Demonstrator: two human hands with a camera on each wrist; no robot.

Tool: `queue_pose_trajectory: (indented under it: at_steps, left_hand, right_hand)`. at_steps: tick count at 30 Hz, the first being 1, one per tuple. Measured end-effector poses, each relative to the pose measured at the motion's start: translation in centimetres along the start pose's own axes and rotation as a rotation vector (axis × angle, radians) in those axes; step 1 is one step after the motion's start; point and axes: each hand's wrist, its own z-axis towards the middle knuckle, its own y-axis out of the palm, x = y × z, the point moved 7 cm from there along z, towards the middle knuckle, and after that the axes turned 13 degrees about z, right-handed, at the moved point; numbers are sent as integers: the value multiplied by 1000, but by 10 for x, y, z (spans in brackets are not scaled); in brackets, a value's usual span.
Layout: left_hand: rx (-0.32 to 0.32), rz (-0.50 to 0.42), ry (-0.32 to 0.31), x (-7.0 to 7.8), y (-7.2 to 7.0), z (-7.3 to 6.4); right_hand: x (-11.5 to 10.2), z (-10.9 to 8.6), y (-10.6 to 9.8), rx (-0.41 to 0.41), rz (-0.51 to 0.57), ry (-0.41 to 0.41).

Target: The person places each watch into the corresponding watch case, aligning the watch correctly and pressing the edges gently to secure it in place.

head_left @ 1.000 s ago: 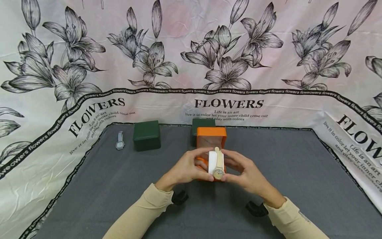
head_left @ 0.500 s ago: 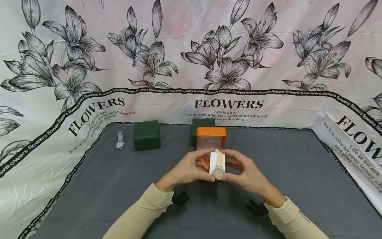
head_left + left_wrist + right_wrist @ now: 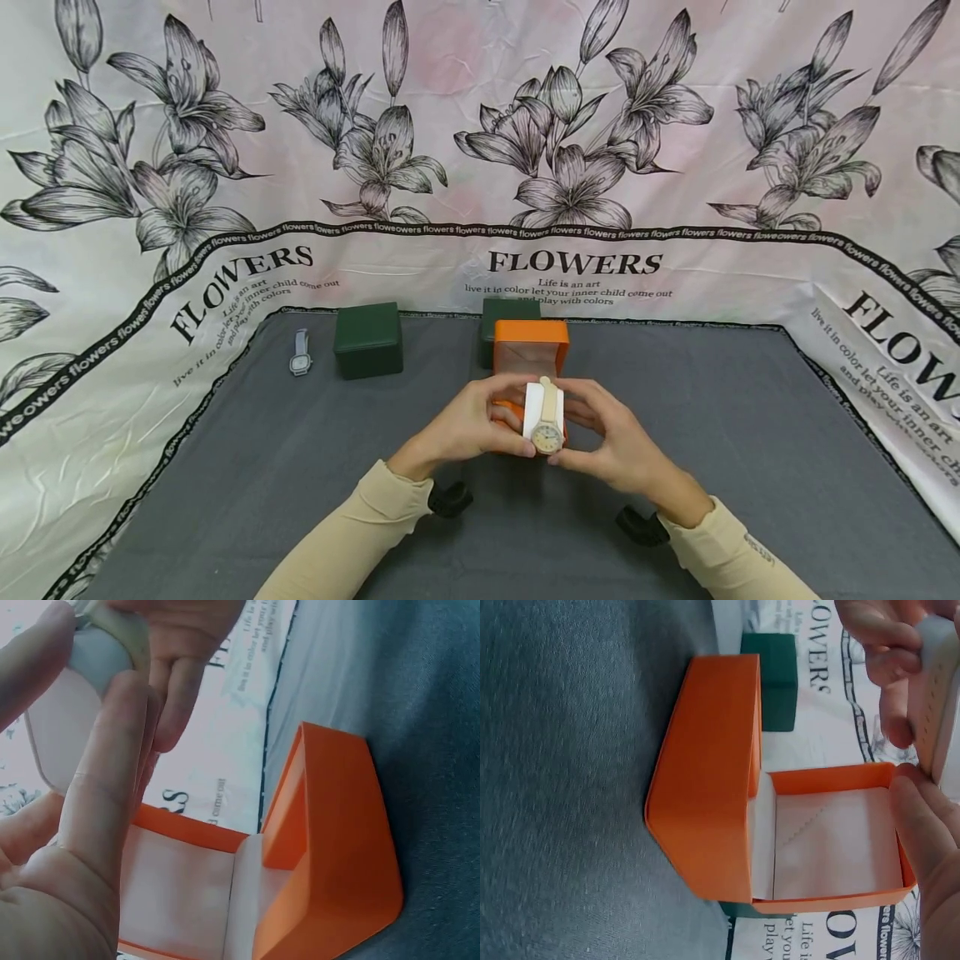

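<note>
A watch with a cream strap [image 3: 549,406] is wrapped round a white cushion [image 3: 532,407], its round dial facing up toward the head. My left hand [image 3: 474,423] grips the cushion's left side, thumb near the dial. From the right, my right hand [image 3: 617,433] holds the other side, its thumb tip at the dial's lower edge. Below and behind the hands stands an orange watch box [image 3: 532,331] with its lid raised. In both wrist views the orange base [image 3: 349,847] and pale lid lining [image 3: 840,844] show, and the cushion is held above the box.
A green box [image 3: 368,342] with its lid down stands at the back left. Left of it lies a watch with a pale grey strap [image 3: 301,354]. Another green box [image 3: 511,307] is partly hidden behind the orange lid. A flower-printed cloth [image 3: 390,167] rises behind the grey tabletop [image 3: 247,500].
The watch and cushion have shifted slightly between my hands, first right, then back left and a little nearer. My right thumb has slid left and down along the dial's edge.
</note>
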Motion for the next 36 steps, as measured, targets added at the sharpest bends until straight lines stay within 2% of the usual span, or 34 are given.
queue_pose_trajectory:
  at_steps: [4,8,10,13,15,19,23,28,36]
  left_hand:
    - [-1,-15,-3,-3,2,0]
    - [-19,-7,-4,-5,6,0]
    - [-24,-1,-4,-4,7,0]
    - [5,10,-13,-4,5,1]
    - [35,19,-26,-3,4,1]
    - [80,18,-65,-5,1,1]
    - [77,13,-65,-5,1,0]
    - [69,-2,-57,-5,2,0]
    - [86,3,-40,-4,4,0]
  right_hand:
    - [-16,3,4,-17,4,-63]
    - [-13,2,5,-51,-22,-104]
    - [-5,0,3,-62,-58,-103]
    - [-3,-1,0,-57,-161,-118]
    - [-8,-1,-1,-40,-244,-166]
    - [-21,-1,2,-19,-367,-331]
    - [-32,-3,6,-11,-398,-466]
    - [-38,-5,9,11,-413,-563]
    - [-38,-6,10,39,-439,-609]
